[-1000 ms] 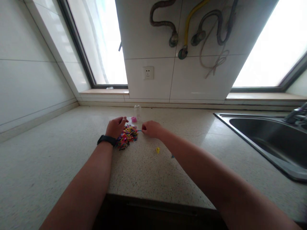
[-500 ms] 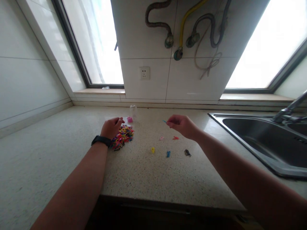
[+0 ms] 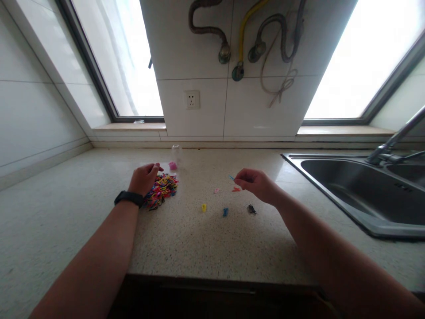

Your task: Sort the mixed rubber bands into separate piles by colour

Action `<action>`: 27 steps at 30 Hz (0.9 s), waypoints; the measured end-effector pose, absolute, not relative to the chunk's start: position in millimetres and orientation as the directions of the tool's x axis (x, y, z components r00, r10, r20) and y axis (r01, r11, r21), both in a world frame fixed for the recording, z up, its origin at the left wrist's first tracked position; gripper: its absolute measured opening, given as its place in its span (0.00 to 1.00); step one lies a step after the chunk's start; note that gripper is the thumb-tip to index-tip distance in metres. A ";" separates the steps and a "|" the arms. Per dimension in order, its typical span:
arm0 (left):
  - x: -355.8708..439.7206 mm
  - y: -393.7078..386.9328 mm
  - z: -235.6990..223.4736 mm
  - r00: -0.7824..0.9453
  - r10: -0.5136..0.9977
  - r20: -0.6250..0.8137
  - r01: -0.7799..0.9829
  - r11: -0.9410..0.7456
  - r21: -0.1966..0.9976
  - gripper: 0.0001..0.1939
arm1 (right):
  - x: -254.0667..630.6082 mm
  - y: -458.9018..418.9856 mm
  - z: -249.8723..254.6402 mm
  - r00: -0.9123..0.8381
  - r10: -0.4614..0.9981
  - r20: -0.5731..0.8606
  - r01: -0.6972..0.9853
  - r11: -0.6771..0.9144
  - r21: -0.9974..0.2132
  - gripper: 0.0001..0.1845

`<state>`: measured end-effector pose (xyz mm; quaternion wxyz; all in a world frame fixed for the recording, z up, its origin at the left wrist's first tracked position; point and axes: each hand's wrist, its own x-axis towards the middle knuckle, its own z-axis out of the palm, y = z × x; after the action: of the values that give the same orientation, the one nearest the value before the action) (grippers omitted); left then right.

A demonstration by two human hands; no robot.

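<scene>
My right hand (image 3: 254, 182) pinches a small, thin light-blue piece (image 3: 231, 177) between thumb and fingertips, above the counter. Just beside it, partly behind the fingers, lies a red piece (image 3: 236, 189). A pale pink piece (image 3: 217, 190) is to its left. Nearer to me are a yellow piece (image 3: 204, 207), a blue group (image 3: 225, 212) and a black group (image 3: 251, 209). My left hand (image 3: 145, 177), with a black band on its wrist, rests curled at the edge of a multicoloured pile of small slender pieces (image 3: 162, 190). Whether its fingers hold anything is hidden.
Behind the pile stand a clear plastic container (image 3: 177, 153) and a small pink object (image 3: 172, 165). A steel sink (image 3: 335, 195) with a faucet (image 3: 381, 150) is at the right. The speckled counter (image 3: 186, 248) ends at a front edge close to me.
My right hand has moved right and slightly toward me with the light-blue piece, closer to the red piece. My left hand stays by the pile. The whole view has shifted a little to the right.
</scene>
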<state>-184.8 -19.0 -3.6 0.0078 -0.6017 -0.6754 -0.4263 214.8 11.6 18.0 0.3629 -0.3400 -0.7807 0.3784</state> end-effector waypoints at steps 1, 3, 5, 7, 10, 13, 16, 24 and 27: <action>-185.0 -18.9 -3.9 -0.276 0.807 0.522 0.817 -0.089 0.570 0.24 | 213.3 9.3 17.9 -0.519 0.801 0.299 0.249 0.476 -0.843 0.16; -184.9 -18.6 -4.1 -0.286 0.805 0.519 0.812 -0.083 0.577 0.24 | 209.8 4.8 17.1 -0.549 0.787 0.281 0.239 0.469 -0.850 0.15; -184.0 -18.8 -3.9 -0.297 0.803 0.516 0.810 -0.074 0.582 0.24 | 206.8 0.9 16.1 -0.581 0.768 0.269 0.235 0.475 -0.848 0.14; -182.5 -19.5 -3.3 -0.306 0.800 0.516 0.806 -0.070 0.587 0.24 | 204.9 -1.9 15.5 -0.604 0.751 0.267 0.237 0.489 -0.839 0.13; -180.3 -21.1 -2.0 -0.314 0.795 0.519 0.797 -0.076 0.599 0.24 | 204.8 -3.4 15.1 -0.623 0.736 0.265 0.252 0.509 -0.823 0.12; -178.7 -22.5 -0.9 -0.323 0.792 0.518 0.790 -0.076 0.609 0.23 | 206.1 -3.2 15.4 -0.631 0.731 0.260 0.261 0.516 -0.816 0.11; -177.7 -23.5 0.0 -0.331 0.795 0.508 0.784 -0.067 0.617 0.23 | 207.5 -2.9 16.6 -0.636 0.726 0.260 0.264 0.522 -0.811 0.11; -176.5 -24.3 0.9 -0.327 0.801 0.501 0.777 -0.073 0.625 0.23 | 215.8 -4.3 20.4 -0.748 0.654 0.116 0.411 0.593 -0.693 0.07; -175.4 -24.4 1.7 -0.326 0.808 0.491 0.781 -0.063 0.622 0.23 | 217.0 -5.7 21.7 -0.794 0.608 0.024 0.480 0.650 -0.590 0.06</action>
<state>-175.4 -24.4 1.7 -0.0152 -0.5803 -0.6844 -0.4413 217.0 -5.7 21.7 0.1104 -0.3016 -0.9015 0.2901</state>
